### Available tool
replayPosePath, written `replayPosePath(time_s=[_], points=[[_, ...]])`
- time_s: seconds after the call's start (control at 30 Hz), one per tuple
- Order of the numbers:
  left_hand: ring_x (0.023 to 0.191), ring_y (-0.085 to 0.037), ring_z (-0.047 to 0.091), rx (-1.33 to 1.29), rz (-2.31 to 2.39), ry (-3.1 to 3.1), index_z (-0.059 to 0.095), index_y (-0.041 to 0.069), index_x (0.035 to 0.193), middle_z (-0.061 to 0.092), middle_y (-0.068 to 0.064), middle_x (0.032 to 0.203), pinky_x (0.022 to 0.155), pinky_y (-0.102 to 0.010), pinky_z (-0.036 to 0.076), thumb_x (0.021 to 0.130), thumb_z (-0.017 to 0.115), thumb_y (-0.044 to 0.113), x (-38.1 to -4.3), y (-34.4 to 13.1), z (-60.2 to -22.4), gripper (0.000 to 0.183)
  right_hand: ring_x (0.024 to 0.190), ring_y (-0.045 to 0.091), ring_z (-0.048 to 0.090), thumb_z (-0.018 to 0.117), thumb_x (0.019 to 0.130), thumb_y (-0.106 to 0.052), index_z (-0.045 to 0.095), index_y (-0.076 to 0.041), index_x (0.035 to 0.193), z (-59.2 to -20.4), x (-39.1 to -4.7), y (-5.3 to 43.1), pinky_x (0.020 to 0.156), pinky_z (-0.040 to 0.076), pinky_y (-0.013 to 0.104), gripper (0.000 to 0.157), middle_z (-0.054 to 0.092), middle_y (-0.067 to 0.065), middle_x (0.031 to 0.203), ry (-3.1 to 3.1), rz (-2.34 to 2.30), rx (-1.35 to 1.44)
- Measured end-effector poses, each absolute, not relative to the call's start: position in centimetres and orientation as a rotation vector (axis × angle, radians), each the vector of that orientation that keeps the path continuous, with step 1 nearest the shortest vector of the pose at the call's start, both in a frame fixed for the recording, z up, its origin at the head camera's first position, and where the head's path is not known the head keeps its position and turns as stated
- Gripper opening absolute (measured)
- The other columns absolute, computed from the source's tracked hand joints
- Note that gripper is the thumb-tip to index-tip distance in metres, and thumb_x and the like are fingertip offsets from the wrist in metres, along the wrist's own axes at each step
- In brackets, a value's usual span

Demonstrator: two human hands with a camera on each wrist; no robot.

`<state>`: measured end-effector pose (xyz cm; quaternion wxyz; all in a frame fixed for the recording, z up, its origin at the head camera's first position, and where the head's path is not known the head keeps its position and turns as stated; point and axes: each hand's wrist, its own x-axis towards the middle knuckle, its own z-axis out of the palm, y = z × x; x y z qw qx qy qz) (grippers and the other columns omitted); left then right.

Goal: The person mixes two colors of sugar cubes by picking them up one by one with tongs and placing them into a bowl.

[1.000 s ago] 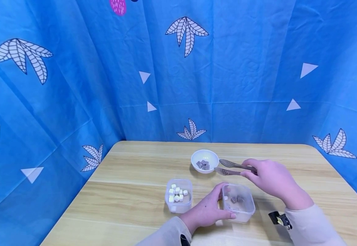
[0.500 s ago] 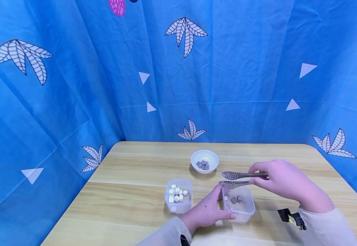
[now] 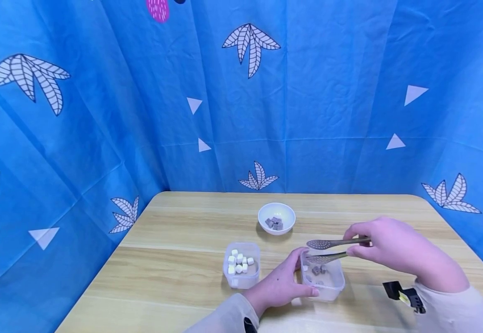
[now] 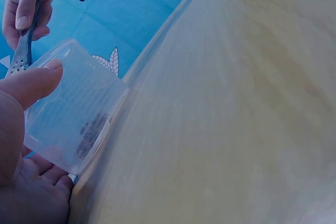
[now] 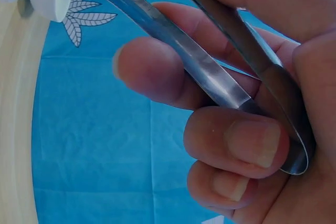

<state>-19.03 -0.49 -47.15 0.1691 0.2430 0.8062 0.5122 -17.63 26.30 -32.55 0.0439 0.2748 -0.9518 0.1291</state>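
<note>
My left hand (image 3: 280,283) grips a clear square plastic container (image 3: 329,293) from its left side, thumb along the near wall and fingers round the far corner. Several grey-brown cubes (image 3: 317,270) lie inside it. In the left wrist view the thumb presses the container's wall (image 4: 73,93), with dark cubes at its bottom. My right hand (image 3: 397,249) holds metal tongs (image 3: 322,243) with perforated tips, level over the container's far part. The tong arms stand apart, nothing between their tips. In the right wrist view the fingers curl round the tongs' arms (image 5: 205,72).
A white bowl (image 3: 286,212) with several grey-brown cubes stands behind the held container. To the left is a second clear container (image 3: 250,281) with several small white cubes. All stand on a wooden table (image 3: 174,245), with a blue patterned curtain (image 3: 328,115) around it.
My right hand has brought the tongs from beside the bowl's right rim to the right and nearer, over the container. The left hand and the containers have stayed in place.
</note>
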Motion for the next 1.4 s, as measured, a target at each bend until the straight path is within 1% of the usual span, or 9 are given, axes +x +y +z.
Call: replayPosePath(time_s=[0.2,0.4,0.53,0.77,0.87,1.0,1.1,1.2,1.4], points=[[0.137,-0.009,0.043,0.68,1.458,2.283,0.03,0.039,0.153,0.046,0.013,0.149,0.118,-0.053,0.024,0.077,0.086,0.04,-19.1,-0.5,-47.1,0.094,0.069,-0.005,0.054,0.078,0.088,-0.04,0.073,-0.035,0.103,-32.2,-17.1,26.6,0.062,0.049,0.029,0.017,0.066,-0.024,0.088,-2.94,0.418,0.829],[0.136,-0.01,0.043,0.673,1.459,2.292,0.031,0.032,0.155,0.047,0.012,0.149,0.118,-0.053,0.024,0.077,0.086,0.04,-19.0,-0.5,-47.1,0.096,0.059,-0.001,0.048,0.08,0.084,-0.041,0.074,-0.032,0.102,-32.5,-16.9,26.5,0.055,0.042,0.025,0.021,0.059,-0.025,0.076,-3.054,0.457,0.807],[0.136,-0.01,0.044,0.676,1.462,2.293,0.031,0.031,0.155,0.047,0.012,0.148,0.118,-0.053,0.025,0.077,0.087,0.039,-18.9,-0.5,-47.1,0.096,0.062,0.003,0.048,0.083,0.08,-0.04,0.072,-0.031,0.099,-32.9,-16.8,26.0,0.057,0.041,0.027,0.024,0.057,-0.022,0.074,-3.145,0.479,0.772],[0.136,-0.01,0.044,0.695,1.469,2.289,0.031,0.03,0.155,0.047,0.014,0.148,0.117,-0.051,0.026,0.078,0.087,0.037,-18.8,-0.6,-47.0,0.096,0.06,0.004,0.045,0.084,0.075,-0.024,0.069,-0.031,0.094,-34.0,-16.6,24.0,0.055,0.039,0.027,0.026,0.051,-0.016,0.067,-3.168,0.494,0.866],[0.135,-0.01,0.044,0.7,1.472,2.284,0.031,0.03,0.155,0.047,0.013,0.148,0.117,-0.051,0.027,0.078,0.086,0.037,-18.9,-0.6,-47.1,0.096,0.06,0.004,0.045,0.083,0.072,-0.021,0.067,-0.033,0.09,-34.5,-16.7,23.1,0.055,0.039,0.029,0.028,0.05,-0.017,0.067,-3.149,0.43,0.87],[0.136,-0.009,0.044,0.701,1.471,2.28,0.03,0.03,0.156,0.046,0.013,0.149,0.117,-0.051,0.026,0.078,0.086,0.038,-19.0,-0.6,-47.1,0.096,0.062,0.003,0.046,0.084,0.076,-0.025,0.066,-0.037,0.085,-34.8,-17.0,22.8,0.057,0.042,0.031,0.023,0.054,-0.022,0.072,-3.085,0.333,0.881],[0.135,-0.008,0.044,0.705,1.465,2.281,0.03,0.03,0.156,0.047,0.014,0.149,0.117,-0.051,0.026,0.078,0.086,0.038,-19.0,-0.6,-47.1,0.096,0.063,0.002,0.047,0.082,0.081,-0.03,0.067,-0.036,0.084,-34.8,-17.2,22.8,0.057,0.043,0.031,0.017,0.056,-0.023,0.076,-3.041,0.294,0.882],[0.135,-0.008,0.044,0.723,1.465,2.282,0.03,0.03,0.155,0.048,0.014,0.147,0.118,-0.051,0.026,0.079,0.085,0.037,-19.1,-0.7,-47.2,0.095,0.061,0.002,0.046,0.08,0.084,-0.034,0.067,-0.036,0.084,-34.7,-17.3,23.0,0.056,0.042,0.031,0.014,0.055,-0.023,0.075,-3.018,0.264,0.869],[0.135,-0.008,0.044,0.73,1.471,2.267,0.031,0.03,0.155,0.048,0.015,0.146,0.118,-0.051,0.025,0.08,0.085,0.036,-19.0,-0.7,-47.1,0.093,0.062,-0.001,0.045,0.078,0.087,-0.034,0.068,-0.035,0.087,-34.6,-17.4,23.5,0.056,0.041,0.03,0.01,0.055,-0.026,0.075,-2.969,0.26,0.922]])
